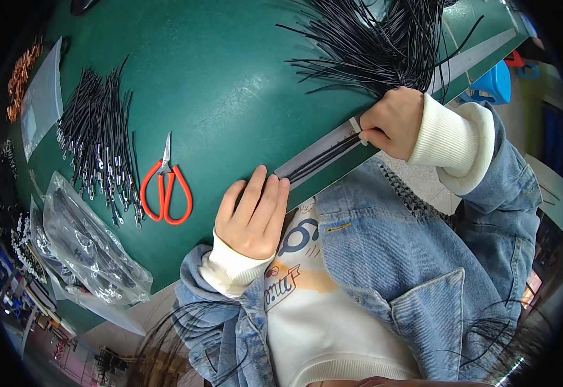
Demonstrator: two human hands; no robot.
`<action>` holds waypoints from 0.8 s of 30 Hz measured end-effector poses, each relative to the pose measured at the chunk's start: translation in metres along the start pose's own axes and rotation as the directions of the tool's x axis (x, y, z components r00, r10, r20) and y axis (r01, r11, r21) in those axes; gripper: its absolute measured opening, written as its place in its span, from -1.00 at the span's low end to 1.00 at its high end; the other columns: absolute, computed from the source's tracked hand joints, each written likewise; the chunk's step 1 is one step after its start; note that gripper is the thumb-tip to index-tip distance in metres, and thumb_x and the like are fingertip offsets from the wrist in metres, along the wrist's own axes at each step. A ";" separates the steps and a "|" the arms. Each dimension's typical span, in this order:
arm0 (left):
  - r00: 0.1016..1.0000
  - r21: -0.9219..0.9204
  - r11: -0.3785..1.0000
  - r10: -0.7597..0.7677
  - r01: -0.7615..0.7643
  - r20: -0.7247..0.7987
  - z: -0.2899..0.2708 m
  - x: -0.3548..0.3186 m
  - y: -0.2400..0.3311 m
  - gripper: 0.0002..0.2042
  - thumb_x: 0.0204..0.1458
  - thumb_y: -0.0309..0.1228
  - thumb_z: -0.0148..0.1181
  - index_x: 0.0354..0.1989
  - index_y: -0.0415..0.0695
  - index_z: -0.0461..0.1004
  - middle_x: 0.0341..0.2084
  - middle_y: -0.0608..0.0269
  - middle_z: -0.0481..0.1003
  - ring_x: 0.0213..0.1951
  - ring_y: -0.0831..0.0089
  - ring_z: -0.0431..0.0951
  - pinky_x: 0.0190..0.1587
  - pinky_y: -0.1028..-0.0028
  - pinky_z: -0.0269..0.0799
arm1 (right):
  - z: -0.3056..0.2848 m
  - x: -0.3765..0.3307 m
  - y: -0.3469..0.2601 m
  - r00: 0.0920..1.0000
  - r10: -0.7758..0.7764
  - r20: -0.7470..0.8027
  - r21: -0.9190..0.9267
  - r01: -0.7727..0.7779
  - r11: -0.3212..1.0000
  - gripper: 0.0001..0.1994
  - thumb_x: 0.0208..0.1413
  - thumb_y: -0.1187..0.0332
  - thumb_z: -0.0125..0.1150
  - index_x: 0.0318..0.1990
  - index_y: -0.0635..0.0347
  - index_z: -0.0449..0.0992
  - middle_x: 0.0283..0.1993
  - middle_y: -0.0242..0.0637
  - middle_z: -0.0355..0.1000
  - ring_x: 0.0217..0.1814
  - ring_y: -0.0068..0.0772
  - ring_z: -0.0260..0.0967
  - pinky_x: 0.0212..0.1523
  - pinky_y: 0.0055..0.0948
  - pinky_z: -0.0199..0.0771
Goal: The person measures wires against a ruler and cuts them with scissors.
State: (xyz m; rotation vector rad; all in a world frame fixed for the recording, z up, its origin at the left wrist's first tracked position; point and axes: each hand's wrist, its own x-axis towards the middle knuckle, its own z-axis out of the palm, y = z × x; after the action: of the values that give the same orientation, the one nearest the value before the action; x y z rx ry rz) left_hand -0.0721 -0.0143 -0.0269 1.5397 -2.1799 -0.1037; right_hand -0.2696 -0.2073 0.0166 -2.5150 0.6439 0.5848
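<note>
Right hand [392,122]: fingers clamped on black cords [320,158], ends hidden. Left hand [254,213]: fingers together, flat at surface [230,84] edge. Scissors [165,187] near; open green beyond.

The right hand [392,122] covers the far ends of the cords [323,157] it pinches; the big cord pile [385,39] runs off the far edge, and the bag's [91,248] contents at near left are too blurred to identify
</note>
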 end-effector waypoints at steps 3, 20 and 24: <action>1.000 -0.029 1.000 -0.007 0.007 0.014 -0.003 0.004 -0.002 -0.73 -0.31 -0.61 0.25 -0.32 -0.28 0.53 -0.36 0.15 0.50 -0.20 0.17 0.51 -0.27 0.31 0.37 | 0.000 0.000 0.001 1.000 0.002 -0.001 0.010 -0.002 1.000 -0.84 -0.06 0.34 0.11 -0.57 0.18 0.52 -0.63 -0.22 0.43 -0.58 -0.19 0.43 -0.47 -0.34 0.46; 0.999 -0.094 0.995 -0.040 0.039 -0.011 0.002 -0.003 0.000 -0.73 -0.29 -0.62 0.26 -0.30 -0.26 0.54 -0.34 0.21 0.50 -0.24 0.22 0.48 -0.30 0.37 0.32 | -0.005 0.000 0.000 1.000 0.005 0.018 -0.001 -0.005 1.000 -0.82 -0.03 0.34 0.09 -0.56 0.18 0.52 -0.62 -0.20 0.43 -0.57 -0.17 0.43 -0.47 -0.33 0.46; 0.994 -0.145 0.986 -0.092 0.083 -0.054 0.004 -0.006 0.001 -0.74 -0.29 -0.62 0.28 -0.32 -0.25 0.54 -0.31 0.20 0.52 -0.22 0.22 0.50 -0.29 0.36 0.33 | -0.004 0.000 0.001 1.000 -0.012 -0.003 0.019 0.012 1.000 -0.83 -0.03 0.34 0.09 -0.56 0.18 0.52 -0.62 -0.20 0.43 -0.57 -0.17 0.43 -0.47 -0.33 0.45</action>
State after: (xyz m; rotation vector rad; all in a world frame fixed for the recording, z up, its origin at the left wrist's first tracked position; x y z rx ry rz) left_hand -0.0727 -0.0094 -0.0319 1.5371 -2.0126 -0.2333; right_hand -0.2693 -0.2102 0.0199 -2.5010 0.6317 0.5689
